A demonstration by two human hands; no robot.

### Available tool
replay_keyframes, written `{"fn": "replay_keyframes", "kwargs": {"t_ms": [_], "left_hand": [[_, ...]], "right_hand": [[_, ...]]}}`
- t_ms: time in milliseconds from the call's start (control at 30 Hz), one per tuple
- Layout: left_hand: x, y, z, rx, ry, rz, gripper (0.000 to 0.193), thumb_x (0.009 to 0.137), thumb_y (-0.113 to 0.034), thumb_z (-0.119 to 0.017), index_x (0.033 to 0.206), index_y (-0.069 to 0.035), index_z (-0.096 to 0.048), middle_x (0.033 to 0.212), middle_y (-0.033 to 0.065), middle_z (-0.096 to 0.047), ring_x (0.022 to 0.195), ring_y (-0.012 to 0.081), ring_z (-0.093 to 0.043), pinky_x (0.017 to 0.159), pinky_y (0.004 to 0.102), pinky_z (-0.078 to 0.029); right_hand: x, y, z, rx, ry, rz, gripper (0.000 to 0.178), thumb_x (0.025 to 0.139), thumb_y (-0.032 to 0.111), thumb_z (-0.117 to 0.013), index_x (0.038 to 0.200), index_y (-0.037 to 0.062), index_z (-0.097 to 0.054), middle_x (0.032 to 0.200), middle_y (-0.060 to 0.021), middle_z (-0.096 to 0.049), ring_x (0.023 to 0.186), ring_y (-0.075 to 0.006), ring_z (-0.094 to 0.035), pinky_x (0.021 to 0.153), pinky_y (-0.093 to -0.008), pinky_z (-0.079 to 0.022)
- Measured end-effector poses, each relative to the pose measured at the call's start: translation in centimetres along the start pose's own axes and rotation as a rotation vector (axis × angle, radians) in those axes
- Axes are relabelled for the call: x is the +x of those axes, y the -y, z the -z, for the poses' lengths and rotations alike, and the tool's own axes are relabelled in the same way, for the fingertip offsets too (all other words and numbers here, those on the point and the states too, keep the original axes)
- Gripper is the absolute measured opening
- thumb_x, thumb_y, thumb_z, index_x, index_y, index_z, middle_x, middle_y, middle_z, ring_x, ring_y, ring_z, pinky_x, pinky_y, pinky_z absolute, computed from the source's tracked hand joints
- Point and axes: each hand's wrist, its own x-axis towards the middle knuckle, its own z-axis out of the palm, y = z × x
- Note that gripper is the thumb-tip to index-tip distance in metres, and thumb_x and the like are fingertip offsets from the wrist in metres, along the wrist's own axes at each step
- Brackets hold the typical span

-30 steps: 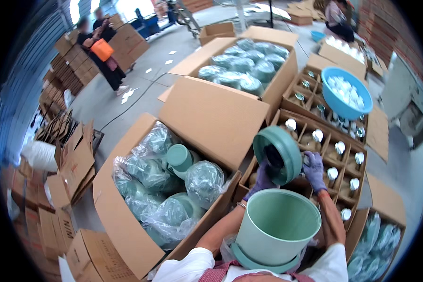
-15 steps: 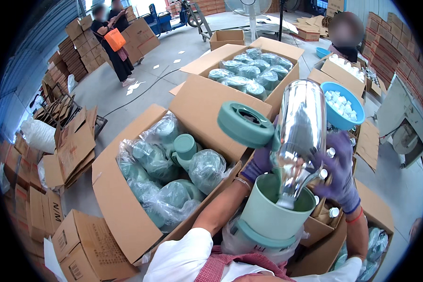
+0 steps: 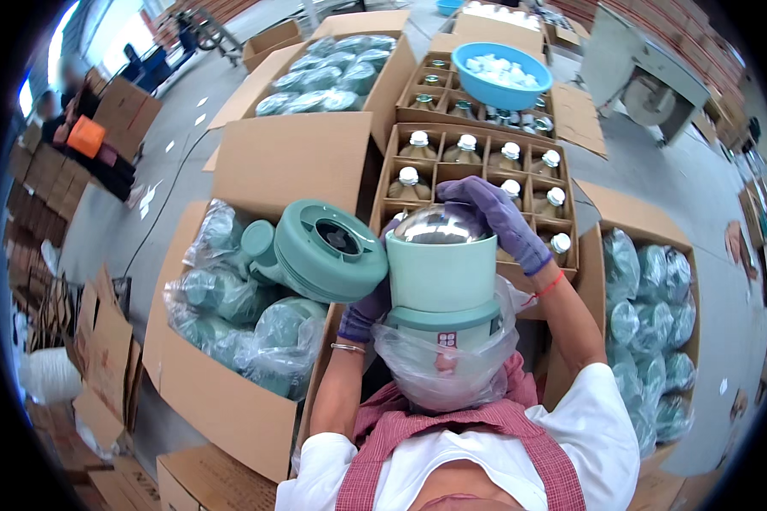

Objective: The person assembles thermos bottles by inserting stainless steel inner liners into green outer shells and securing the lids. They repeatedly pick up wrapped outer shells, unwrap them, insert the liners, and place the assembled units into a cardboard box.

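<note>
A pale green thermos shell [image 3: 443, 277] stands upright before my chest, its lower end in a clear plastic bag [image 3: 400, 362]. A silver glass liner [image 3: 443, 226] sits inside it, only the rounded mirror end showing above the rim. My right hand [image 3: 498, 221], in a purple glove, curves its fingers over the liner and the rim. My gloved left hand [image 3: 368, 311] is closed on a round green thermos part [image 3: 331, 249] with a dark central hole, held beside the shell. That part hides most of the left fingers.
To the left, an open carton [image 3: 222, 417] holds bagged green thermoses. Ahead stands a divided carton [image 3: 477, 163] of white-capped liners. Beyond it, a blue basin [image 3: 501, 77] contains white caps. Another carton [image 3: 694, 319] of bagged thermoses stands right. Two people [image 3: 89, 140] stand far left.
The liner has gone down from above into the shell, neck first. My right hand has moved over its rounded end. The round green part has come lower beside the shell, and the view has shifted.
</note>
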Motion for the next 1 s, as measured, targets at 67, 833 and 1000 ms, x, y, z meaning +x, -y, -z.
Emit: {"fn": "replay_keyframes", "kwargs": {"t_ms": [67,833,1000], "left_hand": [[0.4,0.7,0.0,-0.289,0.125,0.133,0.060,0.100,-0.026,-0.051,0.149,0.002,-0.030,0.148,0.0180,-0.043,0.134,0.0264,-0.044,0.112,0.0415,-0.035],[11.0,1.1,4.1,-0.626,-0.330,0.446,0.032,0.088,-0.018,-0.073,0.112,-0.001,-0.060,0.103,0.0047,-0.064,0.087,0.0099,-0.059,0.077,0.0264,-0.050],[11.6,0.2,4.4,-0.495,-0.233,0.386,0.049,0.080,-0.023,-0.081,0.116,0.000,-0.058,0.105,0.0071,-0.064,0.092,0.0134,-0.061,0.081,0.0289,-0.052]], "right_hand": [[-0.4,0.4,-0.1,-0.112,0.030,0.017,0.039,0.100,0.032,-0.052,0.119,-0.0001,-0.064,0.121,-0.0120,-0.064,0.113,-0.0181,-0.060,0.105,-0.0311,-0.044],[3.2,0.3,1.6,-0.075,0.663,-0.295,0.047,0.094,0.020,-0.063,0.135,-0.0005,-0.056,0.126,-0.0090,-0.064,0.113,-0.0147,-0.060,0.102,-0.0273,-0.045],[2.3,-0.1,0.6,-0.324,0.216,-0.068,0.033,0.097,0.024,-0.060,0.120,0.0014,-0.067,0.115,-0.0089,-0.069,0.107,-0.0157,-0.063,0.100,-0.0275,-0.046]]}}
